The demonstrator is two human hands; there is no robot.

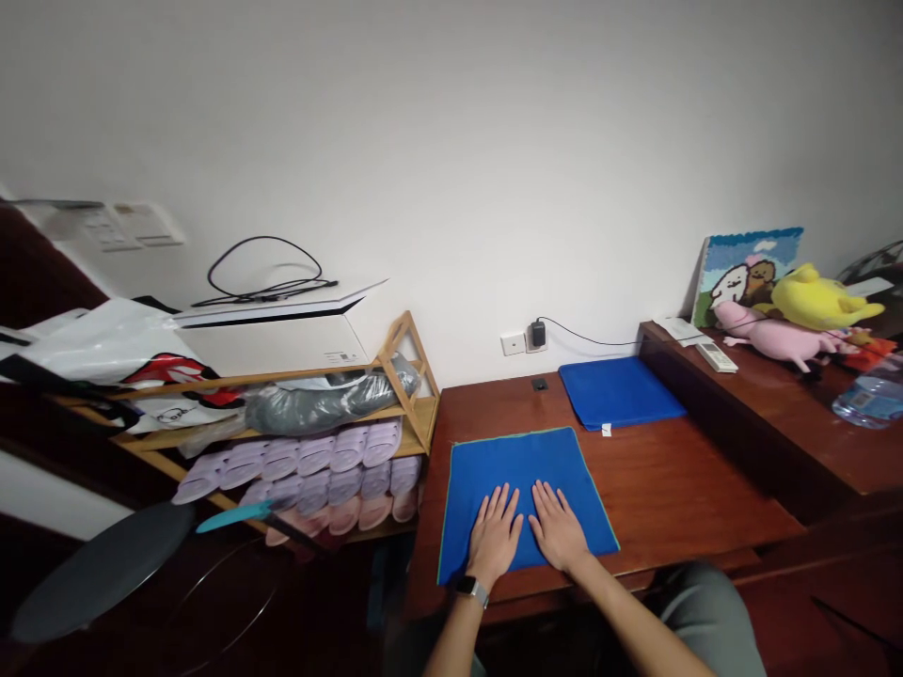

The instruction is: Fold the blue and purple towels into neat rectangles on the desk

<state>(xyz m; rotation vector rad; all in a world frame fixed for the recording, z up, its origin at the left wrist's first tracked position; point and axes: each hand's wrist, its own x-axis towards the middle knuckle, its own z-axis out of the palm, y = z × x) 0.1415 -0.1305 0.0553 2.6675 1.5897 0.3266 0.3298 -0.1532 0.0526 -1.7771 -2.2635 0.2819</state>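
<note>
Fingers outstretched and slightly apart on both hands! From the left, we've lilac slippers lined up on the wooden rack; next, our left hand, smartwatch on its wrist, lying flat on the green-edged blue cloth, spread near the front of the surface. Alongside, our right hand rests on that same cloth; farther right, toward the wall, another blue cloth with a white tag.

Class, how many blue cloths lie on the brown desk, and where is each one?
2. The spread blue cloth lies flat under the left hand and right hand; the other blue cloth lies farther back, to its right. Extra layers could be hidden.
</note>
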